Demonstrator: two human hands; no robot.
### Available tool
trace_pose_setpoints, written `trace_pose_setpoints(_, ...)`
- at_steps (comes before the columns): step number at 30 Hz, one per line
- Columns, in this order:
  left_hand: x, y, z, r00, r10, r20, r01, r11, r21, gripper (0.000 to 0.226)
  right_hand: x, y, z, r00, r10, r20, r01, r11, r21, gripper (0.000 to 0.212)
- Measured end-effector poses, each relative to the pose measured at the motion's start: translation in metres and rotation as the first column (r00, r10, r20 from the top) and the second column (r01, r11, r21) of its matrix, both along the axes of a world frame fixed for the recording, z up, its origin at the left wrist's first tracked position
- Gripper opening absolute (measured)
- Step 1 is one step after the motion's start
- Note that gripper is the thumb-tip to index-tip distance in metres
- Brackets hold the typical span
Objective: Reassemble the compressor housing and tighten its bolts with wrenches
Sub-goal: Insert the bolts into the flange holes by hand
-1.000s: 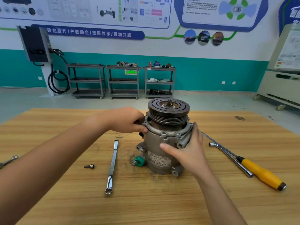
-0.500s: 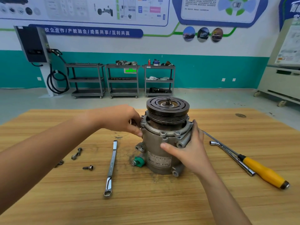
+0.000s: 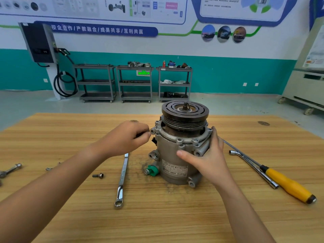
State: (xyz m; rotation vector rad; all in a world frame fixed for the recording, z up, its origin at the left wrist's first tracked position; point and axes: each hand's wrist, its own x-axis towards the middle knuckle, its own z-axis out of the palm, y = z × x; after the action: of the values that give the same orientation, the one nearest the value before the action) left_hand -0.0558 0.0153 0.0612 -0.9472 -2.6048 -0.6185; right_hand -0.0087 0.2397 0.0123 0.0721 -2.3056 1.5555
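Note:
The grey compressor [image 3: 172,155] stands upright on the wooden table [image 3: 157,216], with its dark pulley [image 3: 185,111] on top and a green cap [image 3: 152,170] low on the left. My right hand [image 3: 208,160] grips the housing from the right, thumb across the front and fingers up at the flange. My left hand [image 3: 126,137] has curled fingers, and its fingertips pinch a small dark part, seemingly a bolt, at the flange's left ear [image 3: 152,132]. A ring wrench [image 3: 122,179] lies left of the compressor, with a loose bolt [image 3: 98,175] beside it.
An L-shaped socket wrench [image 3: 252,165] and a yellow-handled screwdriver [image 3: 287,185] lie to the right of the compressor. A long bolt [image 3: 10,170] and a small one [image 3: 50,168] lie at the far left. Grey shelf carts [image 3: 135,83] stand against the far wall.
My left hand has drawn slightly back from the flange rim, so only its fingertips meet the left ear. My right hand keeps its grip on the housing.

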Motion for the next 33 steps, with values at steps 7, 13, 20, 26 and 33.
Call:
trace_pose_setpoints(7, -0.002, -0.003, 0.016, 0.997, 0.011, 0.08, -0.004, 0.997, -0.079, 0.024, 0.0, 0.0, -0.001, 1.0, 0.004, -0.008, -0.004, 1.0, -0.001, 0.147)
trace_pose_setpoints(13, -0.01, 0.012, 0.03, 0.999, 0.03, -0.039, -0.043, 0.916, -0.398, 0.027, 0.001, -0.001, 0.001, 1.0, -0.014, -0.012, 0.014, 1.0, 0.005, 0.149)
trace_pose_setpoints(20, -0.019, 0.025, 0.049, 1.0, -0.016, 0.023, 0.025, 0.849, -0.527, 0.029, 0.0, 0.001, 0.0, 1.0, -0.006, -0.009, 0.006, 1.0, 0.03, 0.147)
trace_pose_setpoints(26, -0.022, 0.03, 0.05, 0.999, -0.004, 0.042, 0.026, 0.841, -0.541, 0.027, 0.0, 0.001, -0.001, 0.999, -0.028, -0.03, 0.032, 0.992, 0.125, 0.143)
trace_pose_setpoints(33, -0.028, 0.035, 0.056, 0.995, 0.026, 0.099, 0.033, 0.834, -0.55, 0.029, -0.001, 0.002, -0.002, 0.997, -0.033, -0.066, 0.041, 0.99, 0.133, 0.131)
